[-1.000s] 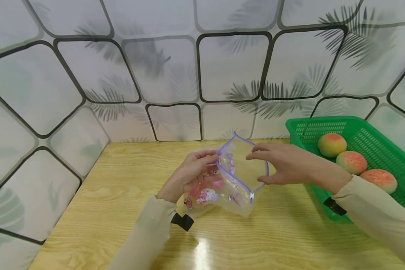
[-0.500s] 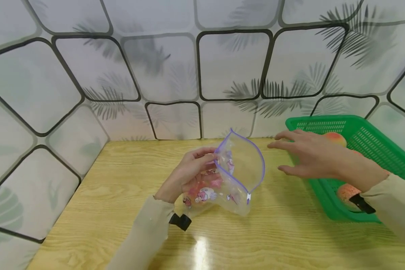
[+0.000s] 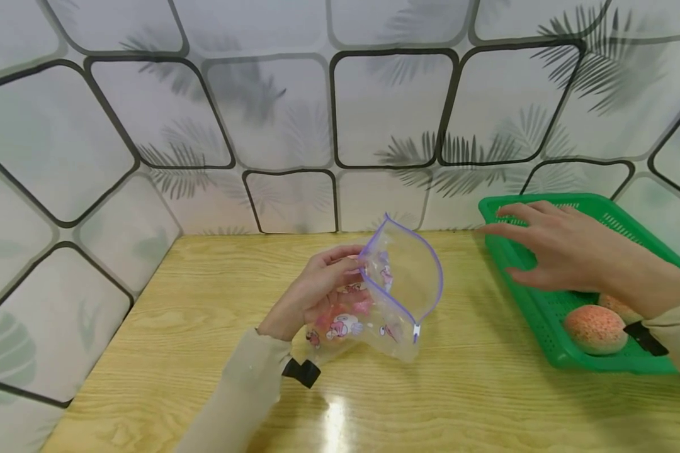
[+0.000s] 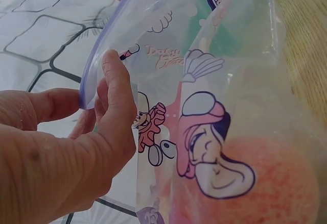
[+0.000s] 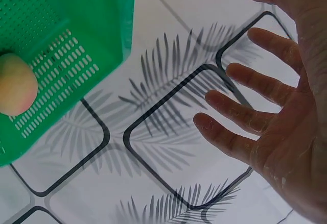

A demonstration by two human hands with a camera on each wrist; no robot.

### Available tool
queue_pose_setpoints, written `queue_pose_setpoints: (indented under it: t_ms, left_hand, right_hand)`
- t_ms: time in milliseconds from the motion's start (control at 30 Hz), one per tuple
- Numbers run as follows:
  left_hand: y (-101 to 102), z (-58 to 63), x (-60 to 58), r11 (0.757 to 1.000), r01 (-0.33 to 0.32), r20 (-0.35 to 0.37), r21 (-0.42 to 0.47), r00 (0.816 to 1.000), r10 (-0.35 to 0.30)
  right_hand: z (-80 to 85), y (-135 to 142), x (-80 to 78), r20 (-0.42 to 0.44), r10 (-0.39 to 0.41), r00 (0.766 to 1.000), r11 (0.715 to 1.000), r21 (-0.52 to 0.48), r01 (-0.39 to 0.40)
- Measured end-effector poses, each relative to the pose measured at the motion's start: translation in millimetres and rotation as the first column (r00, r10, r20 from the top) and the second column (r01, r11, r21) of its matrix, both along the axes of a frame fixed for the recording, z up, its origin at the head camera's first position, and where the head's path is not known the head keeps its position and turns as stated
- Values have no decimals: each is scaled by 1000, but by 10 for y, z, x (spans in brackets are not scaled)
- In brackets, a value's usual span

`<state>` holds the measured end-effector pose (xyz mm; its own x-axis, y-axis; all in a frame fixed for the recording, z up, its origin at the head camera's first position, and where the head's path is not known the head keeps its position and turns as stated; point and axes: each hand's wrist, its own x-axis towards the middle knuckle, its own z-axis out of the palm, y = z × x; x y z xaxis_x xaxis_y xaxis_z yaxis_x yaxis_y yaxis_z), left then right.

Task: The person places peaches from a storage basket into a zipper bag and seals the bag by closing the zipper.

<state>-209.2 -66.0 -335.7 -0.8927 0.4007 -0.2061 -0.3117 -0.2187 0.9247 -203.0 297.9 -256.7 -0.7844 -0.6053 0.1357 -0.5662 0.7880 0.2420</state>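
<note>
My left hand [image 3: 317, 286] pinches the purple-edged rim of a clear zip bag [image 3: 393, 333] with cartoon prints. The bag's mouth gapes toward the right. Through its plastic, the left wrist view shows a round orange-pink peach [image 4: 276, 188] inside. My right hand [image 3: 578, 248], fingers spread and holding nothing, hovers over the left part of a green plastic basket [image 3: 549, 327]. Inside that basket lies a peach [image 3: 595, 329], with another partly behind my right wrist. A yellowish peach [image 5: 16, 83] shows in the right wrist view.
A wooden table [image 3: 204, 327] carries the bag and the basket. Behind it rises a pale wall covering [image 3: 283, 113] with dark outlines and leaf prints. The basket takes up the table's right side, against the back.
My right hand has moved right, from the bag's mouth to above the basket. The left hand keeps its grip on the rim, and the bag has barely shifted.
</note>
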Motion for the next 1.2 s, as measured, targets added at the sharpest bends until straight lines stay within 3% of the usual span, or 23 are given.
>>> queue_pose_setpoints:
  t_ms: [433, 700, 867, 1033, 1200]
  left_hand:
    - [1, -13, 6, 1000, 11, -7, 12, 1000, -11]
    - [6, -14, 21, 1000, 10, -9, 19, 1000, -10]
    - [2, -24, 43, 1000, 12, -10, 22, 1000, -11]
    - [-3, -38, 56, 999, 17, -9, 29, 1000, -17]
    - [-15, -52, 71, 999, 15, -14, 29, 1000, -15]
  right_hand:
    - [34, 210, -22, -98, -50, 994, 993, 106, 60]
    - [-20, 342, -66, -70, -121, 990, 979, 155, 130]
    - [-118, 448, -30, -15, -178, 984, 969, 171, 178]
    - [-254, 628, 63, -2, -163, 987, 965, 207, 159]
    - [-402, 786, 152, 7, -169, 986, 944, 290, 160]
